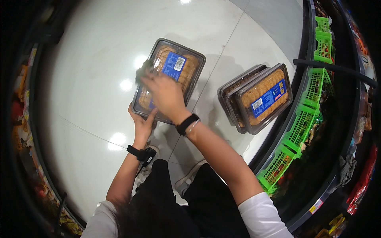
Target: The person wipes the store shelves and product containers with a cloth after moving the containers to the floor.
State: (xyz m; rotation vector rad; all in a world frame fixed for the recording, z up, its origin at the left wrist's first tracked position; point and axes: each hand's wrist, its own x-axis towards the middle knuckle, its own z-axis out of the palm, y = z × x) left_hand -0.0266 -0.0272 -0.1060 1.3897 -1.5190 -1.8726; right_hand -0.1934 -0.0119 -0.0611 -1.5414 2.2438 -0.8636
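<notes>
A clear-lidded plastic box of biscuits (190,70) with a blue label is held out over the floor. My left hand (142,125) grips its near left corner, thumb on the lid and fingers beneath. Above the lid's left side, my right hand (166,92) has a dark, blurred cloth (144,71) at its fingertips, against the lid. On the right, another biscuit box (265,98) with a blue label lies on a stack of similar boxes (232,95), slightly askew.
Along the right runs a dark shelf with bright green plastic baskets (300,128) of packaged goods. A crumpled grey cloth (346,169) hangs by a shelf edge farther right. Another stocked shelf (34,142) curves along the left. Pale floor tiles (98,74) lie between them.
</notes>
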